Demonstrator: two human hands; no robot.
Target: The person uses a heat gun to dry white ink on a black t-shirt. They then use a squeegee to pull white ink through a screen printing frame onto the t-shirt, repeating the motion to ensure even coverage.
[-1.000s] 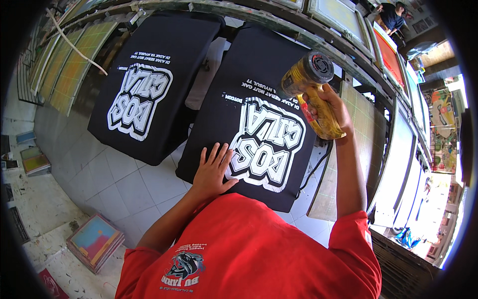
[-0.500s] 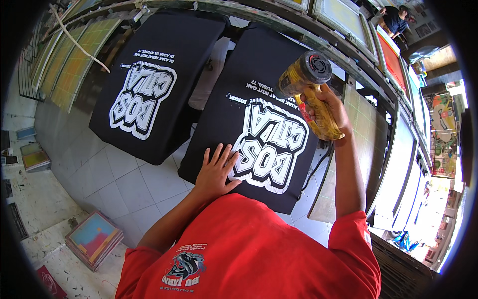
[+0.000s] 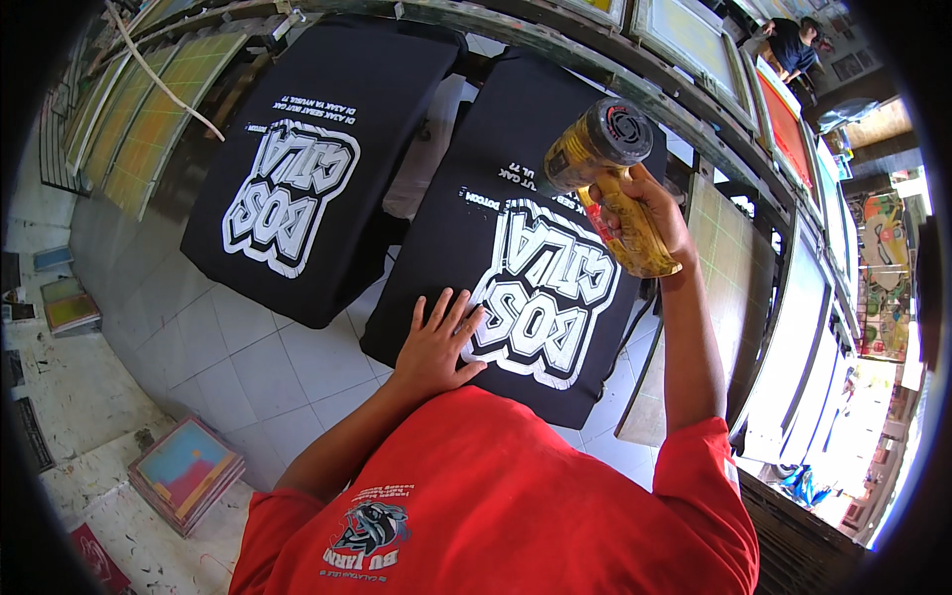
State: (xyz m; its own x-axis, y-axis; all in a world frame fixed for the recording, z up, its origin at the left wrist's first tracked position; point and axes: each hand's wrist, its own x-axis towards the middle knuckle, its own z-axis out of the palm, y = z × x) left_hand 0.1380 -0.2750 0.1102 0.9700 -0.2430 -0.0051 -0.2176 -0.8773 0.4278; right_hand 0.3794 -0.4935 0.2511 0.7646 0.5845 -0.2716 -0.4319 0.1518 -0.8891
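My right hand (image 3: 661,210) grips the handle of a heat gun (image 3: 578,156) wrapped in worn yellow tape, with a black vented rear cap. It is held above the right black T-shirt (image 3: 421,258), covering part of the small white lettering there. The shirt lies stretched flat over a board and carries a large white print (image 3: 540,297). Fingers spread, my left hand (image 3: 436,342) rests flat on this shirt at the print's near left edge. A second black T-shirt (image 3: 347,74) with a matching white print lies on the board to the left.
Framed printing screens (image 3: 694,59) line the far side and the right. Greenish screens (image 3: 164,109) lean at the left, near a pale rod (image 3: 164,79). A stack of coloured panels (image 3: 186,471) sits lower left. A person (image 3: 790,47) is at the far right.
The heat gun has shifted slightly left over the right shirt and covers more of the small lettering. My left hand stays at the same place on the shirt. The view has shifted a little.
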